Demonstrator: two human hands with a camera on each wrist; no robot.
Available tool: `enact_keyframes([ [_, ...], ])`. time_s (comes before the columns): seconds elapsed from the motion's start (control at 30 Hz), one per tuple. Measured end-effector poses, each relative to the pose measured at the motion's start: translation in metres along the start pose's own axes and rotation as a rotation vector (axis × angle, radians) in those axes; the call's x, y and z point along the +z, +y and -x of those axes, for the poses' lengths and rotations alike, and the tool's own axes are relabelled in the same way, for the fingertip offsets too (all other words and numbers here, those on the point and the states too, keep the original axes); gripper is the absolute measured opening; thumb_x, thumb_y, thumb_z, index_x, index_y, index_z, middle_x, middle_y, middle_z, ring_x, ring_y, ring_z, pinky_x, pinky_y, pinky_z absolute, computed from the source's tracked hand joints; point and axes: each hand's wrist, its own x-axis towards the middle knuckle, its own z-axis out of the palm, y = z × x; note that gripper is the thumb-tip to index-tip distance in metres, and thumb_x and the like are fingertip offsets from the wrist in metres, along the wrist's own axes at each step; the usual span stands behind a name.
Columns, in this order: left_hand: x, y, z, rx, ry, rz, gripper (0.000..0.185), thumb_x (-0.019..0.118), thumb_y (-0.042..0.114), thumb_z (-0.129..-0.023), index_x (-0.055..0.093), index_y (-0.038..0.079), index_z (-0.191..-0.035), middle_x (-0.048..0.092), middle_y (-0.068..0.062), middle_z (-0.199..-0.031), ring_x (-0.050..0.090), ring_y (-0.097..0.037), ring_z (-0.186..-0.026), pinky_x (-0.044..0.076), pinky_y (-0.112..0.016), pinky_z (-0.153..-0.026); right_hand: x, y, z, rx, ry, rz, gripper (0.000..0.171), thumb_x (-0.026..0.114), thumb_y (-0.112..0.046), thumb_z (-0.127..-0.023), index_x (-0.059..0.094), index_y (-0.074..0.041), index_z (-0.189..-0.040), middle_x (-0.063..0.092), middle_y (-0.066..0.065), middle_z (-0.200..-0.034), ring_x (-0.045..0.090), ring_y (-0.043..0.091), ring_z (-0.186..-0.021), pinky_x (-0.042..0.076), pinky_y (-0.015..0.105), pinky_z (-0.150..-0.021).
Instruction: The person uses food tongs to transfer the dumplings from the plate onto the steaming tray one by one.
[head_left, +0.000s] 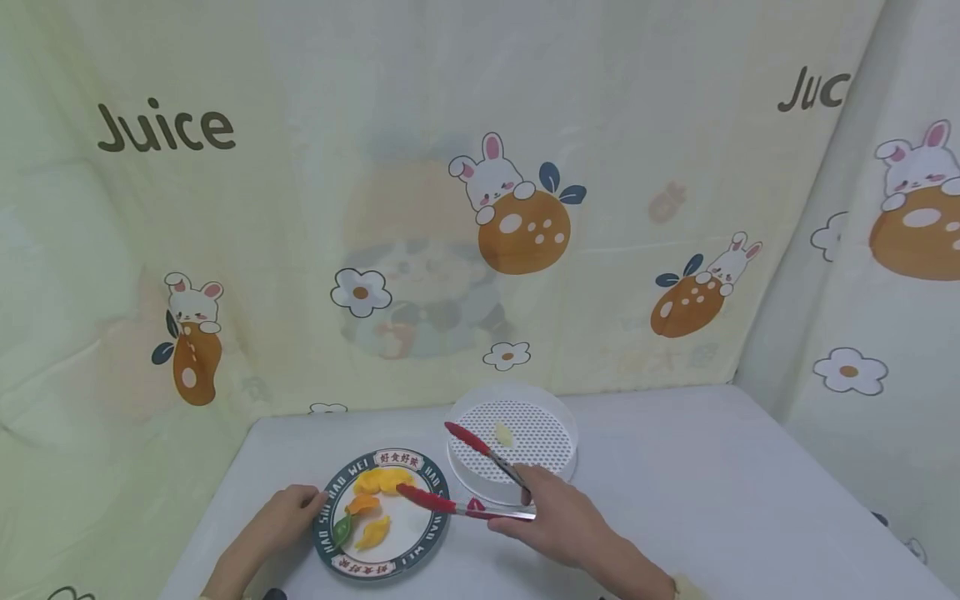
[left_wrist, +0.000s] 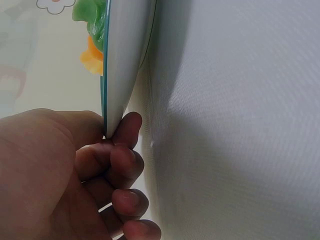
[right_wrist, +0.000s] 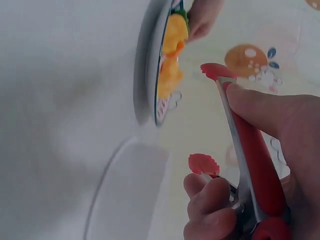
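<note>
White cloth covers the table (head_left: 675,483), a bunny curtain (head_left: 480,208) behind. Right hand (head_left: 558,521) curls its fingers (right_wrist: 210,192) round red tongs (head_left: 465,475), arms spread, tips pointing left: one over the plate (head_left: 420,546), one over the white strainer (head_left: 558,425). Left hand (head_left: 288,512) pinches the plate's rim; the wrist view shows fingers tucked beneath it.

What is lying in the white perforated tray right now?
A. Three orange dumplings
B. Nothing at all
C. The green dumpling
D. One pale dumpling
D: the head view shows a single pale dumpling lying on the holes of the white perforated tray, while the orange, yellow and green pieces are on the plate and the tongs are open, gripping nothing.
</note>
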Motion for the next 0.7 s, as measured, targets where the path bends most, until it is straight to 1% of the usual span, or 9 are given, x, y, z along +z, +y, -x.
enact_keyframes([
  [0.2, -0.001, -0.001, 0.000, 0.005, 0.005, 0.000, 0.038, 0.053, 0.030, -0.103, 0.069, -0.003, -0.112, 0.070, -0.001, -0.089, 0.065, -0.017, -0.086, 0.055, -0.049, -0.091, 0.017, -0.018, 0.008, -0.034, -0.117, -0.023, 0.077, 0.081, -0.063, -0.073, 0.057, -0.018, -0.131, 0.057, -0.005, -0.092, 0.051, 0.011, -0.077, 0.045, 0.027, -0.060],
  [0.27, -0.001, -0.002, 0.000, 0.006, 0.006, -0.001, 0.040, 0.053, 0.031, -0.103, 0.068, -0.005, -0.114, 0.071, -0.004, -0.092, 0.067, -0.022, -0.089, 0.055, -0.050, -0.091, 0.022, -0.022, 0.009, -0.053, -0.152, -0.015, 0.076, 0.081, -0.061, -0.073, 0.057, -0.019, -0.133, 0.057, -0.006, -0.090, 0.051, 0.010, -0.077, 0.045, 0.027, -0.061],
  [0.33, -0.001, -0.002, 0.000, 0.005, 0.005, -0.005, 0.043, 0.053, 0.032, -0.103, 0.067, -0.006, -0.116, 0.072, -0.008, -0.097, 0.068, -0.027, -0.095, 0.054, -0.051, -0.092, 0.028, -0.024, 0.009, -0.068, -0.185, -0.015, 0.074, 0.080, -0.060, -0.075, 0.058, -0.020, -0.133, 0.057, -0.008, -0.089, 0.051, 0.010, -0.077, 0.045, 0.027, -0.063],
  [0.4, -0.001, -0.003, -0.001, 0.003, 0.003, -0.005, 0.043, 0.053, 0.032, -0.103, 0.066, -0.007, -0.116, 0.073, -0.009, -0.100, 0.068, -0.030, -0.099, 0.054, -0.052, -0.093, 0.034, -0.025, 0.008, -0.074, -0.211, -0.029, 0.072, 0.079, -0.060, -0.076, 0.059, -0.021, -0.133, 0.057, -0.009, -0.087, 0.051, 0.009, -0.078, 0.046, 0.028, -0.064],
  [0.43, 0.000, -0.003, -0.002, 0.003, 0.002, -0.004, 0.043, 0.053, 0.032, -0.103, 0.067, -0.006, -0.116, 0.072, -0.009, -0.099, 0.068, -0.029, -0.097, 0.054, -0.052, -0.093, 0.038, -0.026, 0.007, -0.072, -0.223, -0.038, 0.071, 0.078, -0.059, -0.077, 0.060, -0.021, -0.133, 0.056, -0.010, -0.086, 0.051, 0.008, -0.078, 0.046, 0.028, -0.065],
  [0.5, 0.001, -0.004, -0.003, 0.003, 0.002, 0.004, 0.039, 0.054, 0.030, -0.103, 0.068, -0.004, -0.113, 0.071, -0.004, -0.092, 0.067, -0.022, -0.090, 0.056, -0.048, -0.090, 0.044, -0.025, 0.005, -0.072, -0.240, -0.052, 0.069, 0.077, -0.059, -0.078, 0.061, -0.022, -0.133, 0.057, -0.011, -0.086, 0.052, 0.007, -0.079, 0.048, 0.029, -0.067],
  [0.6, 0.002, -0.004, -0.003, 0.011, 0.004, 0.014, 0.034, 0.054, 0.029, -0.103, 0.070, -0.001, -0.107, 0.068, 0.001, -0.084, 0.061, -0.014, -0.080, 0.057, -0.043, -0.084, 0.052, -0.024, 0.002, -0.076, -0.254, -0.055, 0.065, 0.076, -0.059, -0.079, 0.062, -0.023, -0.132, 0.058, -0.012, -0.089, 0.052, 0.007, -0.080, 0.051, 0.030, -0.071],
  [0.7, 0.001, -0.003, -0.001, 0.013, 0.004, 0.018, 0.033, 0.054, 0.029, -0.103, 0.070, 0.000, -0.106, 0.067, 0.002, -0.082, 0.060, -0.013, -0.078, 0.057, -0.043, -0.082, 0.054, -0.025, -0.001, -0.074, -0.260, -0.052, 0.063, 0.075, -0.059, -0.080, 0.063, -0.025, -0.131, 0.061, -0.013, -0.093, 0.052, 0.007, -0.082, 0.053, 0.032, -0.075],
])
